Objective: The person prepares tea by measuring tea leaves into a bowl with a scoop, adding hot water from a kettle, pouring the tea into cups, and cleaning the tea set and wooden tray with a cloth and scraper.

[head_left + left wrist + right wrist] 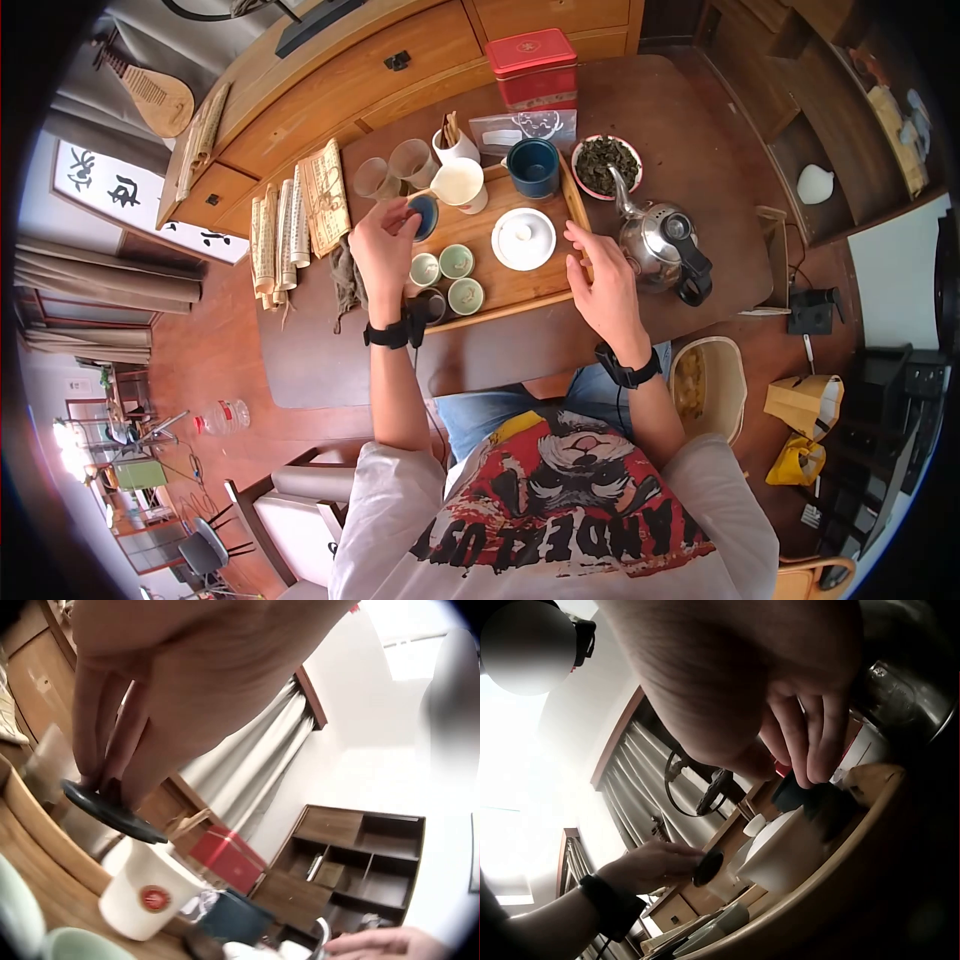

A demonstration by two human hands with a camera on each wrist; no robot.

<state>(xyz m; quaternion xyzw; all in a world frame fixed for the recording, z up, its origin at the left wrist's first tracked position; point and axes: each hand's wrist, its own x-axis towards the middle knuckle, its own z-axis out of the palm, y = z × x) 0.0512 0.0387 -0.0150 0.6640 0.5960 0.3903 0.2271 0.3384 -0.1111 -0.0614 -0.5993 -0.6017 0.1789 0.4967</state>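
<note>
The left hand (385, 250) pinches a small round dark-blue disc-like piece (425, 217) by its edge, above the left side of the wooden tray (540, 290). In the left wrist view the disc (112, 815) looks thin and dark, tilted over a white cup (142, 900) with a red emblem. Three pale green cups (466, 296) and a dark cup (432, 305) stand below that hand. The right hand (608, 290) is at the tray's right edge, fingers relaxed and holding nothing, beside a white lidded bowl (523, 240); whether it touches the tray, I cannot tell.
A teal cup (533, 168) stands at the tray's back. To the right are a bowl of dark leaves (606, 166) and a steel kettle (660, 240). Glass cups (376, 180), rolled bamboo mats (320, 200) and a grey cloth (345, 275) lie left; a red tin (535, 75) stands behind.
</note>
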